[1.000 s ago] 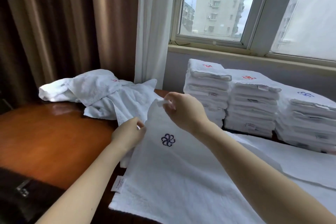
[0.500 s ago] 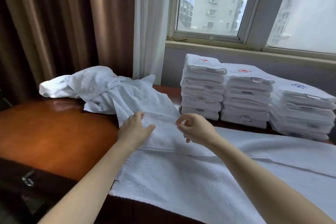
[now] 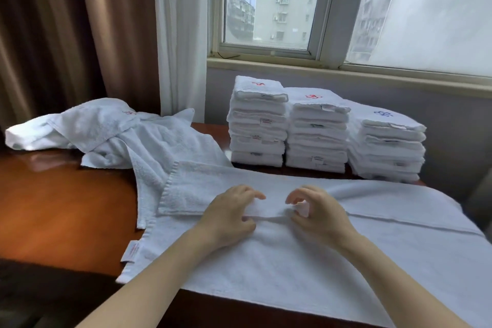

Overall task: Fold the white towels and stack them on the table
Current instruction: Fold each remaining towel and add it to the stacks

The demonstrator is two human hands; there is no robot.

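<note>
A large white towel (image 3: 292, 263) lies spread across the wooden table (image 3: 66, 208), its far strip folded over toward me. My left hand (image 3: 229, 217) and my right hand (image 3: 318, 214) sit close together at the middle of that folded edge. Fingers of both hands are curled and pinch the edge between thumb and fingers. Behind the towel stand three stacks of folded white towels, the left stack (image 3: 257, 125), the middle stack (image 3: 317, 136) and the right stack (image 3: 386, 146).
A loose heap of unfolded white towels (image 3: 111, 130) lies at the back left, one end trailing under the spread towel. Bare wood shows at the left. Brown curtains (image 3: 66, 34) and a window sill (image 3: 346, 74) stand behind the table.
The towel corner with the blue emblem, held up a second ago, has been laid down as a fold. Both hands slid along the fold to its middle and curled onto its edge.
</note>
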